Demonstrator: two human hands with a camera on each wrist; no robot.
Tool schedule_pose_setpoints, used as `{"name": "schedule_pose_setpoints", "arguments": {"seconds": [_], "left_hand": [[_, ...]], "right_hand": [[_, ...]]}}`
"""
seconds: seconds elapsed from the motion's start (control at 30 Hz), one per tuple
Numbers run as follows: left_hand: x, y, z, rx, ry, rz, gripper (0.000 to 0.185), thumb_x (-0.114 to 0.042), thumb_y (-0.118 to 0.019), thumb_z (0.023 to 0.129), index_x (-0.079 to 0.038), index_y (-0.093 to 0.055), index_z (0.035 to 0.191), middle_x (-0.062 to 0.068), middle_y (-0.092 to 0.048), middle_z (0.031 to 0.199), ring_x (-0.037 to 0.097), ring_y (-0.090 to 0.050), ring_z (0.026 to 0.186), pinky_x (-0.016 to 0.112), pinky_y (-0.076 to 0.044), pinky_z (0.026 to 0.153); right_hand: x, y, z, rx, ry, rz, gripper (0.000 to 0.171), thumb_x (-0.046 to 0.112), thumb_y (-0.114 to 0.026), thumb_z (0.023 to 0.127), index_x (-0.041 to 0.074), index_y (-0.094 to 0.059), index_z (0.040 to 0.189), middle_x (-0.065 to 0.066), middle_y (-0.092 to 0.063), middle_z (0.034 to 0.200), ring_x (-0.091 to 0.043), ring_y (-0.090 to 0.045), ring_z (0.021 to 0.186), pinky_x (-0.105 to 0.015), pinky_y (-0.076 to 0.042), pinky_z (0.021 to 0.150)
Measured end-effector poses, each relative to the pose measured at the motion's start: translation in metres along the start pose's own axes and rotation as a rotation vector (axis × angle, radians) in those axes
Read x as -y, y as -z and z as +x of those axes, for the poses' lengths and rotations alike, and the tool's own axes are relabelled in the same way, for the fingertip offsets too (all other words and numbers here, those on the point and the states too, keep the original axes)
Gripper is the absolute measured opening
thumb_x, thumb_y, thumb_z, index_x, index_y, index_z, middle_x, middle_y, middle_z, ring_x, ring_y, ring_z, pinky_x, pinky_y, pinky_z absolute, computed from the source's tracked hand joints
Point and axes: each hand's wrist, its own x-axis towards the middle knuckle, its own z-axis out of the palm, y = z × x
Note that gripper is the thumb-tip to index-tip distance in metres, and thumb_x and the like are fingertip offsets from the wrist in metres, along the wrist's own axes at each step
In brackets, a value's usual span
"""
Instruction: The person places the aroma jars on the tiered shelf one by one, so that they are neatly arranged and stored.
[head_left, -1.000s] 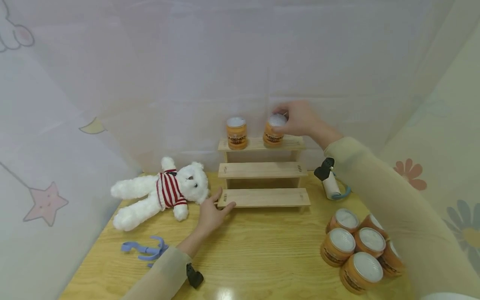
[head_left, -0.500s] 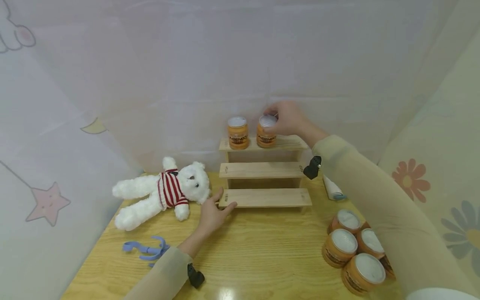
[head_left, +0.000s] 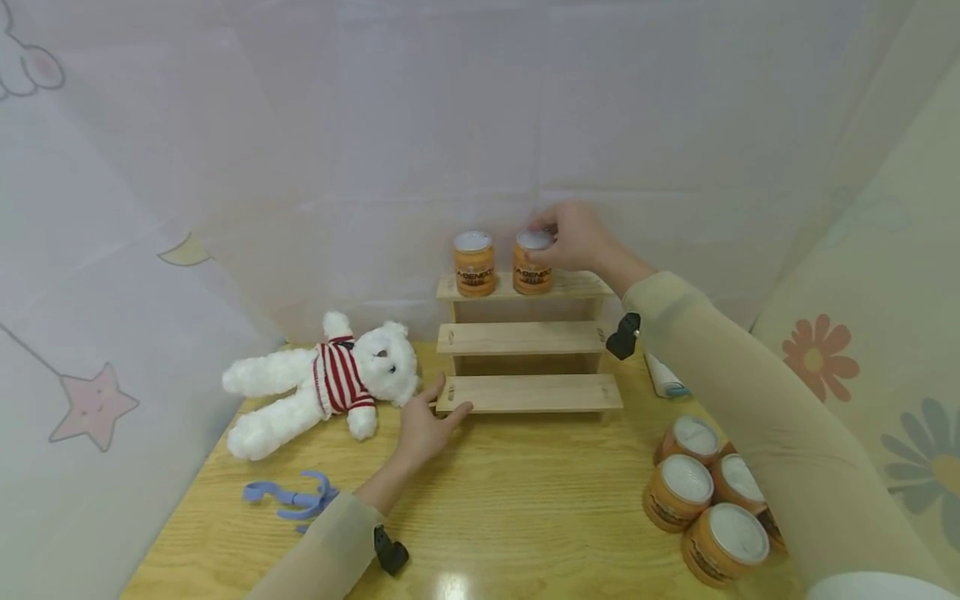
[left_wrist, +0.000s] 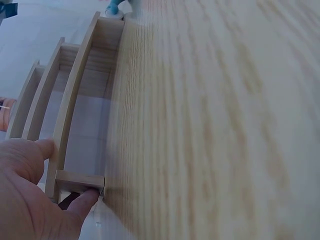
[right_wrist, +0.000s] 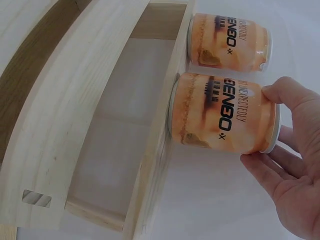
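On the top step of a three-step wooden rack (head_left: pixel 532 337) stand two orange cans side by side, a small gap between them. My right hand (head_left: pixel 576 237) grips the right-hand can (head_left: pixel 532 271) near its pale lid, thumb and fingers round its upper end; the right wrist view shows this can (right_wrist: pixel 220 112) upright on the board. The left-hand can (head_left: pixel 474 267) stands untouched. Down at the lowest step, my left hand (head_left: pixel 423 425) holds the rack's left end, and in the left wrist view its thumb and fingers grip the end of the board (left_wrist: pixel 75 100).
Several more orange cans (head_left: pixel 686 483) cluster on the table (head_left: pixel 525 492) at the right, partly behind the right sleeve. A white teddy bear (head_left: pixel 341 379) in a striped top lies left of the rack. A blue clawed object (head_left: pixel 296 498) and a white roll-shaped thing (head_left: pixel 663 375) also lie there.
The right hand has moved left with the can along the top step, bringing it closer to the other can, then stayed nearly still. The left hand has kept its place.
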Motion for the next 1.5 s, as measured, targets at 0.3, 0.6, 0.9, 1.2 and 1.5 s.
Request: {"name": "schedule_pose_setpoints", "arguments": {"seconds": [0.3, 0.6, 0.9, 1.2, 1.5], "left_hand": [[-0.003, 0.000, -0.001, -0.015, -0.021, 0.013, 0.083, -0.032, -0.081, 0.097, 0.002, -0.040, 0.162, 0.021, -0.043, 0.165, 0.005, -0.028, 0.042, 0.020, -0.033, 0.044], [-0.004, 0.000, -0.001, -0.015, -0.032, 0.028, 0.084, -0.033, -0.081, 0.097, 0.001, -0.040, 0.162, 0.021, -0.044, 0.165, 0.006, -0.026, 0.042, 0.020, -0.032, 0.044], [-0.002, 0.000, -0.001, -0.008, -0.028, 0.008, 0.085, -0.034, -0.082, 0.097, -0.002, -0.039, 0.162, 0.020, -0.043, 0.166, 0.004, -0.025, 0.041, 0.020, -0.032, 0.043], [0.002, 0.000, 0.000, -0.011, -0.026, 0.010, 0.085, -0.036, -0.081, 0.097, -0.001, -0.040, 0.163, 0.020, -0.043, 0.166, 0.005, -0.031, 0.039, 0.022, -0.037, 0.044], [0.001, 0.000, 0.003, -0.010, -0.002, 0.008, 0.084, -0.036, -0.081, 0.097, -0.004, -0.040, 0.163, 0.019, -0.044, 0.166, 0.006, -0.033, 0.041, 0.022, -0.037, 0.046]], "right_hand": [[-0.004, -0.001, 0.000, -0.022, -0.017, -0.009, 0.050, 0.028, -0.084, 0.089, -0.003, -0.075, 0.127, -0.022, -0.072, 0.133, -0.036, -0.072, 0.118, -0.044, -0.059, 0.101], [-0.005, -0.003, -0.001, -0.025, -0.015, -0.027, 0.046, 0.029, -0.082, 0.093, -0.002, -0.076, 0.126, -0.020, -0.073, 0.135, -0.035, -0.073, 0.118, -0.043, -0.059, 0.101], [-0.004, 0.005, -0.011, -0.017, -0.020, 0.019, 0.045, 0.028, -0.079, 0.095, 0.000, -0.074, 0.131, -0.020, -0.068, 0.142, -0.038, -0.067, 0.126, -0.048, -0.055, 0.108], [-0.012, 0.031, -0.034, -0.077, 0.043, -0.001, 0.041, 0.022, -0.078, 0.096, -0.002, -0.074, 0.129, -0.022, -0.071, 0.136, -0.040, -0.067, 0.126, -0.051, -0.055, 0.108], [-0.030, 0.058, -0.072, -0.059, 0.076, -0.017, 0.035, 0.013, -0.078, 0.095, -0.004, -0.074, 0.126, -0.025, -0.073, 0.130, -0.043, -0.071, 0.117, -0.053, -0.058, 0.103]]}}
